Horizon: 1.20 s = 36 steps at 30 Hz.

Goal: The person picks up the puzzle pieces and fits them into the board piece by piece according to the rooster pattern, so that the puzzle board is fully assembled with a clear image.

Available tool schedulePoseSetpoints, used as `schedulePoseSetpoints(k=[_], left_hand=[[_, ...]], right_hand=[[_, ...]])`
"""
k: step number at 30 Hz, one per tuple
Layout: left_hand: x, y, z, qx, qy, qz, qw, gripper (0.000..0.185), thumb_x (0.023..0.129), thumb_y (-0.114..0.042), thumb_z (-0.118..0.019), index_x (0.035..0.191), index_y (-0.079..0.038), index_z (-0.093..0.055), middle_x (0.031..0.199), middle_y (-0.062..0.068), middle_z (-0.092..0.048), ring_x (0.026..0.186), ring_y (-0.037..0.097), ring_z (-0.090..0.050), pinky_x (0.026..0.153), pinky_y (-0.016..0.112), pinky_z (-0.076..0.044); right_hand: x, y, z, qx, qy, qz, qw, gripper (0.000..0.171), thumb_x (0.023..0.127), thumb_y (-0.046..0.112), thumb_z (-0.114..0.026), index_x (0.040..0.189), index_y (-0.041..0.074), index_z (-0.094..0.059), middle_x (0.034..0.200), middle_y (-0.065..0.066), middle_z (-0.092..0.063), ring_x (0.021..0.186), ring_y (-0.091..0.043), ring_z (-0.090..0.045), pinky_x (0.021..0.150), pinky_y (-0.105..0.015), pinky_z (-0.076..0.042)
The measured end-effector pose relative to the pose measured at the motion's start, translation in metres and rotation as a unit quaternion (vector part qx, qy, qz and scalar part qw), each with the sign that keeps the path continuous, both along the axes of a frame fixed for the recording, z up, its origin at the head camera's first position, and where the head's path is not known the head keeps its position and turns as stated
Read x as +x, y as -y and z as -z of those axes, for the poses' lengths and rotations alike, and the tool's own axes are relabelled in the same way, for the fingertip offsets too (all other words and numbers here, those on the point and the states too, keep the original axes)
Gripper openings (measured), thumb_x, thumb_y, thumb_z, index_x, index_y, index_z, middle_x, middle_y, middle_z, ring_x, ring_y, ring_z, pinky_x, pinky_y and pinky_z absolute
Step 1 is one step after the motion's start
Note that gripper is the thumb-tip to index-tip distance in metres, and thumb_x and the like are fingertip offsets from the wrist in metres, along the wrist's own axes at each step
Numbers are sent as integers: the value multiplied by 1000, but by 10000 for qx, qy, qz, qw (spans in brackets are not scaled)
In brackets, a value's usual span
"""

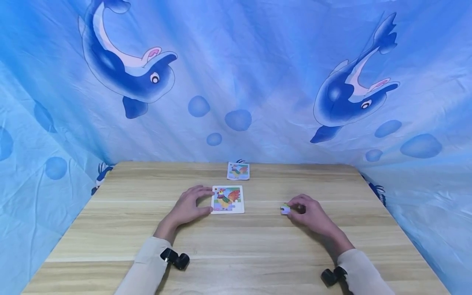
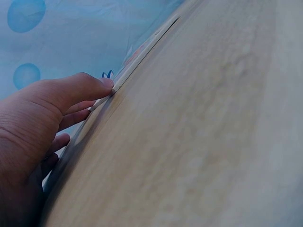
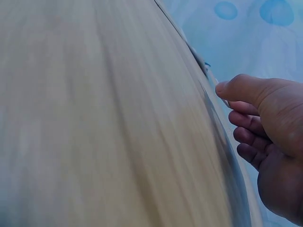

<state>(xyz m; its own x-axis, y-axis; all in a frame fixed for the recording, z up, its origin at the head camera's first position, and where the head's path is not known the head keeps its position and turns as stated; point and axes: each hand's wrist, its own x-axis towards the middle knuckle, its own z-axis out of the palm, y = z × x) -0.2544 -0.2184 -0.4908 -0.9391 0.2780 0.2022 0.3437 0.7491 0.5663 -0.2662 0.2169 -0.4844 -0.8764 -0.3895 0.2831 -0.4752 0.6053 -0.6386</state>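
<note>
A square jigsaw puzzle (image 1: 227, 199) in a white frame, with a colourful rooster picture, lies near the middle of the table. A pale bare patch shows at its lower right corner. My left hand (image 1: 191, 206) holds the frame by its left side, thumb at the near corner and fingers at the far one. In the left wrist view the thumb (image 2: 90, 90) presses the frame's edge. Off to the right, my right hand (image 1: 311, 214) pinches a small puzzle piece (image 1: 285, 209), pale purple with a dark spot, between thumb and fingers. The right wrist view barely shows that piece.
Behind the puzzle lies a paper card (image 1: 238, 171) with the same rooster picture, close to the far edge of the wooden table (image 1: 254, 254). A blue curtain (image 1: 236, 73) printed with dolphins hangs behind and at both sides.
</note>
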Motion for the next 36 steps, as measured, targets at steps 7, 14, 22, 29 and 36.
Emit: schedulePoseSetpoints(k=[7, 14, 22, 29, 36], left_hand=[[0, 1, 0, 6, -18, -13, 10000, 53, 80, -39, -73, 130, -27, -61, 145, -5, -50, 144, 28, -31, 115, 62, -22], [2, 0, 0, 44, -19, -39, 10000, 52, 81, -38, -73, 129, -26, -62, 144, -5, -52, 144, 29, -32, 114, 62, -22], [1, 0, -1, 0, 21, -56, 10000, 52, 81, -40, -73, 130, -27, -61, 143, -6, -51, 144, 28, -32, 115, 62, -22], [1, 1, -1, 6, 9, -60, 10000, 52, 80, -40, -74, 129, -27, -62, 143, -6, -51, 144, 29, -32, 115, 62, -22], [1, 0, 0, 20, 20, -46, 10000, 52, 80, -40, -73, 130, -27, -61, 144, -6, -51, 144, 28, -32, 115, 62, -22]], right_hand=[[-3, 23, -4, -10, 62, -225, 9997, 25, 78, 19, -80, 101, 16, -72, 105, 3, -64, 91, -15, -60, 75, -24, -54], [-7, 50, -9, 35, 87, -348, 9993, 25, 78, 22, -80, 101, 17, -73, 103, 5, -64, 90, -16, -59, 74, -25, -51], [-9, 80, -11, 205, 320, -398, 9985, 27, 78, 26, -80, 103, 22, -72, 105, 10, -62, 96, -12, -57, 81, -28, -50], [-11, 105, -10, 284, 505, -543, 9968, 26, 79, 27, -79, 104, 22, -72, 105, 12, -61, 96, -8, -55, 82, -27, -49], [-13, 123, -8, 308, 561, -736, 9952, 26, 80, 27, -78, 104, 19, -72, 106, 8, -62, 101, -8, -56, 92, -32, -50]])
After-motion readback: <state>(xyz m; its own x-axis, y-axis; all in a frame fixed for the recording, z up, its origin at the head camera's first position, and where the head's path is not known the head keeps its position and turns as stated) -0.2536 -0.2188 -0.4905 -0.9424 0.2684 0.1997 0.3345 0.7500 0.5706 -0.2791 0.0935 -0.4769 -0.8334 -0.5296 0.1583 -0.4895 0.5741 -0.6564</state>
